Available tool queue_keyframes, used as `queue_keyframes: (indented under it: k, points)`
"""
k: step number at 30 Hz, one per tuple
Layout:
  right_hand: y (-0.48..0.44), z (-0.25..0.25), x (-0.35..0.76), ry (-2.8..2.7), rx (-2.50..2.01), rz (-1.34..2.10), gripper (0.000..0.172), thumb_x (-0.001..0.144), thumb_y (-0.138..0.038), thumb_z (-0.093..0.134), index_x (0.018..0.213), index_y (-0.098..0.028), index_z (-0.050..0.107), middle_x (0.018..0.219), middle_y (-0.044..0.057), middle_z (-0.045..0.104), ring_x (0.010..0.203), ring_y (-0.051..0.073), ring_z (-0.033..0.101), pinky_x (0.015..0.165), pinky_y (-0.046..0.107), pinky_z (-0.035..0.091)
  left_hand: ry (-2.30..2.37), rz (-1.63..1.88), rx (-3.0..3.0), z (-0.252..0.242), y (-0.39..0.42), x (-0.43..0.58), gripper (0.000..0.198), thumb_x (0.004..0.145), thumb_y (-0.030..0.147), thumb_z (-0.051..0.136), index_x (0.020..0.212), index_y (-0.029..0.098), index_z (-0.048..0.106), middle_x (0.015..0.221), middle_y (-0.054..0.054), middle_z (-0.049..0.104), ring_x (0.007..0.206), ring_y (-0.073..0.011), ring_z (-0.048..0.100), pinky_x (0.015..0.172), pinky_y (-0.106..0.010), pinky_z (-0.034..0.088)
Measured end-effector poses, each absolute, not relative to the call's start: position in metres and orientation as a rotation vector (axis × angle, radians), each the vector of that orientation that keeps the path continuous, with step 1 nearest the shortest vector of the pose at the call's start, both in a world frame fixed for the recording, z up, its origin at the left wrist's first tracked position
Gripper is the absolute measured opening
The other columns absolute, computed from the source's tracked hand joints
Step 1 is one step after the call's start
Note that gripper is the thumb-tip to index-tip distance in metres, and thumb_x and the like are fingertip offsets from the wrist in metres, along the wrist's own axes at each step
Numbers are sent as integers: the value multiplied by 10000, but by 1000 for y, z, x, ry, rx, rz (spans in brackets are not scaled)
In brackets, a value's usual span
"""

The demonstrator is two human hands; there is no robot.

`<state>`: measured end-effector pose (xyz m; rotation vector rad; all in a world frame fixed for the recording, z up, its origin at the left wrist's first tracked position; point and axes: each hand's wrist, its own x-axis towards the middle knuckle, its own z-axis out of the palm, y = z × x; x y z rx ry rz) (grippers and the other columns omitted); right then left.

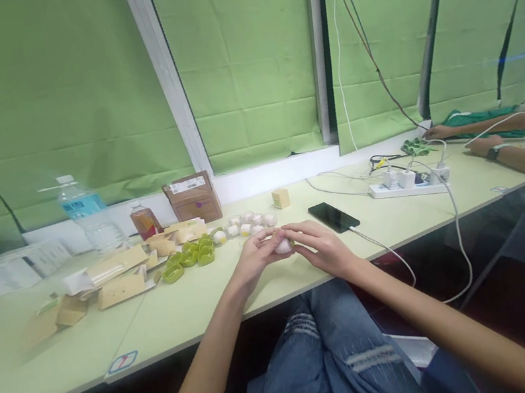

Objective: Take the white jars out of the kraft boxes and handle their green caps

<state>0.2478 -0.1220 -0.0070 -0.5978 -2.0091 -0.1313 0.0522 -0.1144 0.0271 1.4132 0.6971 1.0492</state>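
My left hand [255, 258] and my right hand [318, 244] meet over the pale green table [185, 310], both closed round a small white rounded piece [283, 245] held between their fingertips. Just behind my hands lies a row of several small white pieces [246, 224]. Left of them sit several green plastic shells [189, 257]. A small tan cube [281, 198] stands farther back.
Opened cardboard boxes [118, 278] litter the left, with a water bottle [87, 216], a small orange bottle [144, 221] and a brown box [192, 198] behind. A black phone [333, 217] on a cable lies right, beyond it a power strip [409, 184]. Another person's arms [510, 145] rest at far right.
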Motion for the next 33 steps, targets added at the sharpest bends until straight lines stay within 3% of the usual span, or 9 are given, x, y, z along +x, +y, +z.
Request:
queue_keyframes:
  k: [5,10,13,17,19,23,26,30,33]
  points:
    - [-128,-4,242,-1913,-627,-73,639,980,-111,481,1569,-333,370,1451,108,576,1323,268,551,1090,504,509,841,1185,1540,44,-104,20,545,654,382,923,1105,147,729,1130,-128,762,1009,-249,727,1001,-452,555]
    - [-120,-12,245,-1952,-719,67,393,960,-141,528,1316,-272,628,1411,126,551,1223,248,604,1007,455,554,1175,1572,1709,48,-84,-15,567,536,376,950,989,158,689,1067,-101,751,1066,-278,700,999,-451,545]
    - [-116,-20,247,-2008,-798,201,334,952,-165,554,1259,-246,658,1391,136,553,1196,237,616,903,391,586,1239,1573,1707,39,-73,-20,656,498,345,959,1062,164,678,1074,-101,744,1062,-269,700,1021,-458,529]
    - [-112,-23,236,-1978,-924,271,300,953,-253,608,1246,-205,648,1269,133,628,1135,237,629,919,392,559,1231,1578,1755,29,-65,-12,568,536,387,937,988,145,693,1097,-126,741,1053,-279,697,1013,-461,520]
    - [-108,-21,220,-1892,-1065,270,366,935,-325,656,1269,-179,617,1204,136,655,1047,238,644,948,416,534,1253,1640,1771,28,-63,-10,531,566,405,919,972,149,690,1076,-117,740,1030,-278,700,992,-454,527]
    - [-96,-7,167,-1926,-1402,254,658,833,-531,744,1315,-127,551,1241,210,639,1180,358,588,973,487,489,1250,1702,1760,33,-65,-16,537,581,395,908,1001,152,677,1082,-109,737,1056,-272,697,1016,-439,522]
    - [-84,5,129,-1892,-1615,209,760,803,-628,730,1317,-110,519,1300,254,613,1221,407,562,959,531,479,1236,1693,1744,37,-67,-26,574,566,364,908,1041,155,662,1123,-115,733,1103,-274,683,1010,-437,535]
    - [-70,11,108,-1884,-1725,81,641,844,-445,728,1322,-76,512,1288,279,622,1231,399,562,996,527,443,1213,1645,1756,39,-66,-34,554,568,364,898,1024,157,660,1144,-120,722,1136,-283,667,996,-443,547]
    - [-62,11,119,-1967,-1569,172,558,814,-266,707,1297,-33,552,1296,308,609,1250,426,543,1007,551,427,1191,1600,1784,39,-65,-34,479,602,360,872,976,163,648,1127,-113,718,1135,-284,664,989,-447,549]
